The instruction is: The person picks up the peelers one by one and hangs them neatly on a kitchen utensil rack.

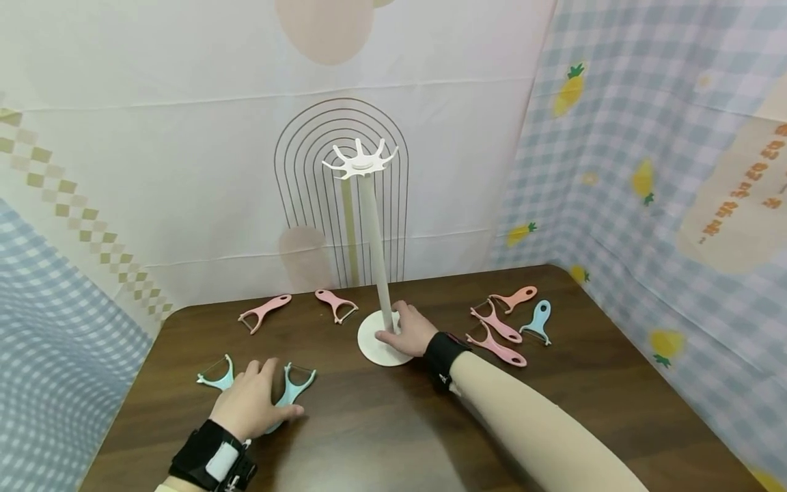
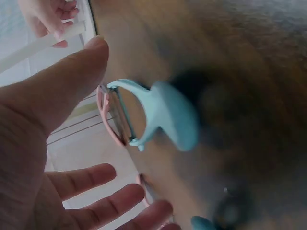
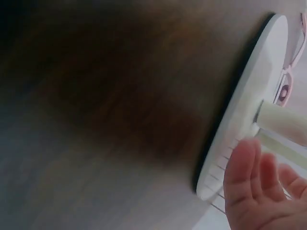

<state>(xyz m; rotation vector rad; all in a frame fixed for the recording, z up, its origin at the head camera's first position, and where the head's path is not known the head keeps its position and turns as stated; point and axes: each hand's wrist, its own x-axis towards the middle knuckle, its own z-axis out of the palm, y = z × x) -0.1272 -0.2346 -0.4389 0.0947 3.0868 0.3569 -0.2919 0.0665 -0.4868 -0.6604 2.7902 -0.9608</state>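
A white stand point(image 1: 375, 260) with a round base and several hooks on top stands at mid table. My right hand point(image 1: 410, 331) is at the foot of its pole, thumb over the base, fingers beside the pole. In the right wrist view, loosely bent fingers point(image 3: 254, 177) lie close to the pole point(image 3: 283, 124); contact is unclear. My left hand point(image 1: 246, 403) hovers with spread fingers over a light-blue peeler point(image 2: 163, 115), which lies below the gap between thumb and fingers. Another light-blue peeler point(image 1: 224, 376) lies left of that hand, partly hidden by it.
Two pink peelers, one at the back left point(image 1: 266, 311) and one left of the stand point(image 1: 335, 304), lie on the brown table point(image 1: 363, 424). At right lie two more pink peelers point(image 1: 501, 350), an orange peeler point(image 1: 518, 297) and a blue peeler point(image 1: 539, 318). Patterned cloth hangs behind.
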